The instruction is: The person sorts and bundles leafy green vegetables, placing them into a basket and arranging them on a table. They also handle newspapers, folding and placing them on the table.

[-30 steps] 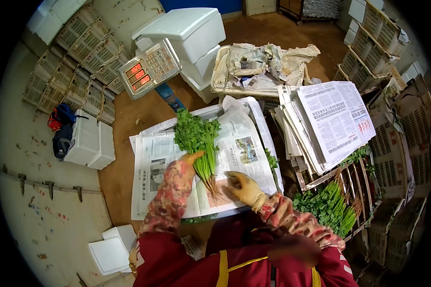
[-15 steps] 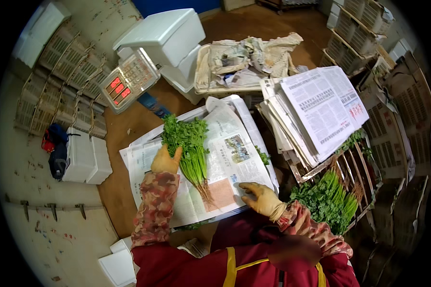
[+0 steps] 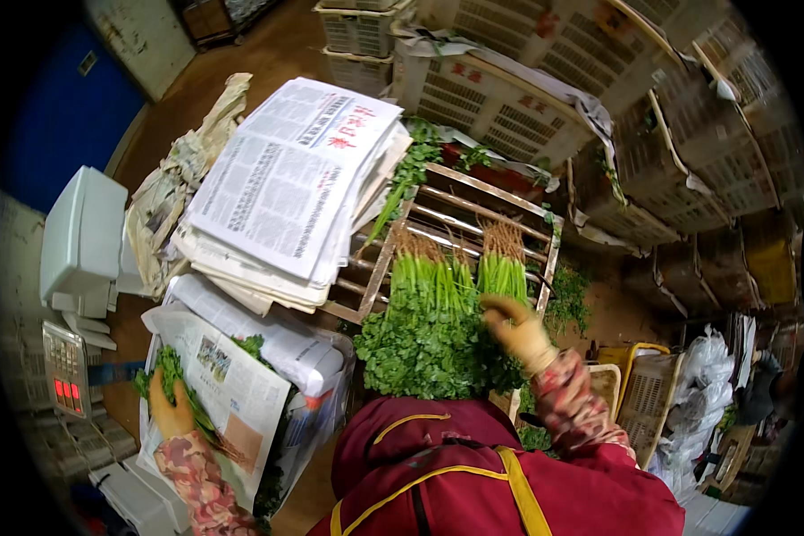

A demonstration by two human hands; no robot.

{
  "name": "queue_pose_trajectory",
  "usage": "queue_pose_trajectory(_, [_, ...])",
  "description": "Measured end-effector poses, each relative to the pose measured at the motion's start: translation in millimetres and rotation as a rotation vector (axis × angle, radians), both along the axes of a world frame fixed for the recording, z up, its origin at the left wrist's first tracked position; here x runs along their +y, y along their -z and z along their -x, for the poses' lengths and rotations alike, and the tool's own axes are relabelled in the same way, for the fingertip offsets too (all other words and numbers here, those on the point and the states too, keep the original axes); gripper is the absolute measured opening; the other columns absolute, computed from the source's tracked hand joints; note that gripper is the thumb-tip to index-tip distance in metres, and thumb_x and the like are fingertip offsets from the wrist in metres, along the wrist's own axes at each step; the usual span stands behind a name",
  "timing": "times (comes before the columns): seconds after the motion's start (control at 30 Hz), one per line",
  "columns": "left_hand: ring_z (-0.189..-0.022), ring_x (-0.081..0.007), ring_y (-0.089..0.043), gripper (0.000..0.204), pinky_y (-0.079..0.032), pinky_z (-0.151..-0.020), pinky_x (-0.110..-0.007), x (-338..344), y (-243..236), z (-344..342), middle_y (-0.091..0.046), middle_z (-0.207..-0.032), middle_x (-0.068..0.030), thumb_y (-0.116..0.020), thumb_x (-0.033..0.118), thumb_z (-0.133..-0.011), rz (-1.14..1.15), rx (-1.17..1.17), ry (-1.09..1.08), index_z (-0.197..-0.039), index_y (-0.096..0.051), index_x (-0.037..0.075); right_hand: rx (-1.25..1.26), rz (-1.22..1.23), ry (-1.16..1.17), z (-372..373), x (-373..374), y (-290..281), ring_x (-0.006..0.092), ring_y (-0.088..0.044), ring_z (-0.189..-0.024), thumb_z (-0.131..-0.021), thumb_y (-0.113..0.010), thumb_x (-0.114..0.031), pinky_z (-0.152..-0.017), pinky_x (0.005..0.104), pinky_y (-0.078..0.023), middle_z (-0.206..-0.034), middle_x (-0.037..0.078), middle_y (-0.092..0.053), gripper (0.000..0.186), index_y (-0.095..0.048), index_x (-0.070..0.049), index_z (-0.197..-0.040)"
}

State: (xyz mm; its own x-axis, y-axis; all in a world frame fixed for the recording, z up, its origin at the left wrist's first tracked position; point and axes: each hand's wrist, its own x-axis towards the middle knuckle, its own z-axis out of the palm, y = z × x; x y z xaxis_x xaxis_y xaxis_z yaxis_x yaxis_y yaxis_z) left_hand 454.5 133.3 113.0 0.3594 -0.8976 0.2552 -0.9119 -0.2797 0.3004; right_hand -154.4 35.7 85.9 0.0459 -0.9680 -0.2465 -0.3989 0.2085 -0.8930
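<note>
In the head view, at 8 o'clock, the gloved left hand (image 3: 171, 411) lies half open, thumb apart, over a small bunch of greens (image 3: 169, 360) on a newspaper sheet (image 3: 241, 380); I cannot tell whether it grips. At 4 o'clock the gloved right hand (image 3: 516, 334), fingers loosely bent, meets the leafy bundles (image 3: 424, 335) on a slatted rack (image 3: 491, 192) toward 6 o'clock, its hold likewise unclear. A newspaper stack (image 3: 286, 179) sits at 10 o'clock.
</note>
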Motion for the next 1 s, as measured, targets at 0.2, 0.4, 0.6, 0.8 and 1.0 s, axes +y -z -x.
queue_pose_trajectory(0.2, [-0.103, -0.0234, -0.064, 0.035, -0.049, -0.089, -0.034, -128.0, 20.3, 308.8, -0.067, -0.111, -0.0149, -0.064, 0.021, -0.089, -0.477, 0.864, 0.487, -0.12, -0.062, 0.005, 0.159, -0.366, 0.269, 170.5, -59.8, 110.2, 0.0311, -0.056, -0.116, -0.086, -0.066, -0.049, -0.096, 0.0386, -0.046, -0.129, 0.022, -0.056, 0.074, -0.048, 0.004, -0.133])
queue_pose_trajectory(0.4, [-0.103, -0.0216, -0.063, 0.036, -0.051, -0.087, -0.03, -200.0, 90.2, 485.3, -0.065, -0.117, -0.0146, -0.05, 0.013, -0.094, -0.658, 0.695, 0.622, -0.13, -0.054, 0.007, 0.604, -0.413, 0.159, 120.8, -114.7, 92.2, 0.0314, -0.062, -0.109, -0.083, -0.055, -0.067, -0.094, 0.0393, -0.051, -0.131, 0.024, -0.054, 0.088, -0.041, -0.002, -0.14])
queue_pose_trajectory(0.6, [-0.101, -0.0216, -0.064, 0.036, -0.053, -0.084, -0.034, -220.7, 146.8, 502.5, -0.061, -0.127, -0.0117, -0.045, 0.007, -0.095, -0.621, 0.847, 0.665, -0.131, -0.052, 0.004, 0.7, 0.284, -0.348, 64.2, -50.9, 70.4, 0.0274, -0.067, -0.076, -0.086, -0.067, -0.033, -0.074, 0.0364, -0.056, -0.092, 0.011, -0.069, 0.035, -0.064, -0.007, -0.109])
queue_pose_trajectory(0.8, [-0.095, -0.0297, -0.067, 0.036, -0.054, -0.08, -0.037, -214.7, 172.1, 502.8, -0.068, -0.107, -0.0184, -0.05, 0.008, -0.093, -0.644, 0.527, 0.791, -0.129, -0.053, 0.004, 0.115, 0.045, -0.232, 99.2, -59.6, 108.3, 0.0217, -0.064, -0.067, -0.085, -0.067, -0.02, -0.065, 0.0321, -0.054, -0.083, 0.009, -0.069, 0.018, -0.069, -0.006, -0.096])
queue_pose_trajectory(1.0, [-0.093, -0.0339, -0.066, 0.031, -0.053, -0.081, -0.04, -204.8, 178.6, 505.2, -0.068, -0.105, -0.0189, -0.053, 0.019, -0.093, -0.355, 0.392, 0.751, -0.119, -0.061, 0.002, -0.523, -0.545, -0.07, 158.6, -88.2, 69.3, 0.0069, -0.06, -0.062, -0.086, -0.07, -0.014, -0.051, 0.0219, -0.049, -0.079, 0.002, -0.066, 0.008, -0.068, -0.008, -0.091])
